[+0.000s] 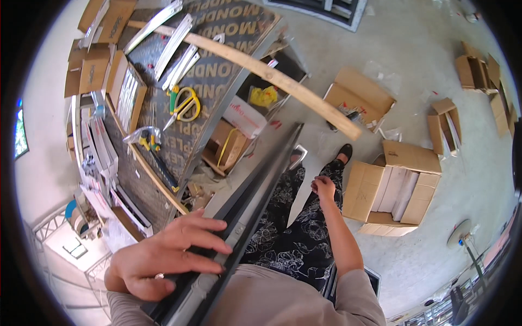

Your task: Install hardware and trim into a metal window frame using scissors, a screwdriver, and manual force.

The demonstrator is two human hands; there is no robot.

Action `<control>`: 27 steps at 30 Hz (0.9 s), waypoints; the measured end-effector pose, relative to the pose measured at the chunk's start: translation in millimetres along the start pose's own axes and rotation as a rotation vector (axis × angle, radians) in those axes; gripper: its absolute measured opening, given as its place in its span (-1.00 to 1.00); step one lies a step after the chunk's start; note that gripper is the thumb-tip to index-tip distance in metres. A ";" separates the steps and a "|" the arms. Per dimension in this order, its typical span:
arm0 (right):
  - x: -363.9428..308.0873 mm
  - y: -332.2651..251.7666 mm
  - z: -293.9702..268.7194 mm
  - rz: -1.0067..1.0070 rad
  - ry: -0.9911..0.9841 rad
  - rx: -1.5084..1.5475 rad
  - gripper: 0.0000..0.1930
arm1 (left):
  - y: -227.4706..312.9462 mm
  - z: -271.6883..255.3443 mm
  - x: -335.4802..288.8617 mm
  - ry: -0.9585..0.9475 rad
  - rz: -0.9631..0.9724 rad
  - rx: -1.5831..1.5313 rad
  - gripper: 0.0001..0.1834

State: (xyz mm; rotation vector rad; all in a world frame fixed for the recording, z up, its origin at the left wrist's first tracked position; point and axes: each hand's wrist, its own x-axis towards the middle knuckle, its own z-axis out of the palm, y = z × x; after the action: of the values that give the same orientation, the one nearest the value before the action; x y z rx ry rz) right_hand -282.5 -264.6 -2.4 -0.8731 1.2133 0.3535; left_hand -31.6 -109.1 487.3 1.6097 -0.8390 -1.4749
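My left grip (pixel 157 249): unclenched, fingers spread over the dark metal profile (pixel 262 196) | profile: slanting past my left side, 1 silver handle (pixel 302 155) near its far end | right grip (pixel 325 188): curled, contents unclear | I'd press evenly against rolling
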 end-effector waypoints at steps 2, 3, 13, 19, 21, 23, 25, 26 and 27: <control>24.0 10.2 5.6 0.109 0.043 -0.012 -0.80 | -6.8 6.8 -0.7 0.065 -0.014 -0.106 -0.38; 44.6 29.2 7.1 0.078 0.012 -0.104 -0.69 | -3.5 11.1 -3.4 0.099 -0.012 -0.134 -0.38; 144.0 76.9 74.2 -0.025 -0.100 -0.223 -0.34 | -10.2 -13.8 1.9 -0.030 -0.017 -0.116 -0.41; 102.5 44.2 110.5 0.234 -0.033 0.021 -0.61 | -12.1 -4.3 0.6 0.227 -0.018 -0.162 -0.48; 88.3 27.1 118.9 0.362 -0.044 0.212 -0.63 | -12.3 -5.3 -1.1 0.192 0.005 -0.157 -0.47; 90.9 9.4 118.6 0.398 -0.014 0.181 -0.66 | -8.9 -3.4 0.8 0.243 -0.047 -0.157 -0.48; 111.3 -3.9 94.6 0.633 -0.172 0.444 -0.70 | -7.6 -5.1 1.4 0.214 -0.032 -0.163 -0.49; 119.3 -14.2 82.0 0.811 -0.324 0.624 -0.71 | -8.3 -6.4 1.0 0.203 -0.037 -0.167 -0.49; 117.1 -17.6 83.4 0.812 -0.328 0.620 -0.71 | -9.7 -6.6 -0.1 0.207 -0.039 -0.166 -0.49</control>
State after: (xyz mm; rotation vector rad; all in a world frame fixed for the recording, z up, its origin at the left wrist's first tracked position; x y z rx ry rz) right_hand -175.0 -237.6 -95.5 0.2407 1.2184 0.6866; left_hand -25.3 -103.7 478.9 1.6274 -0.5575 -1.3392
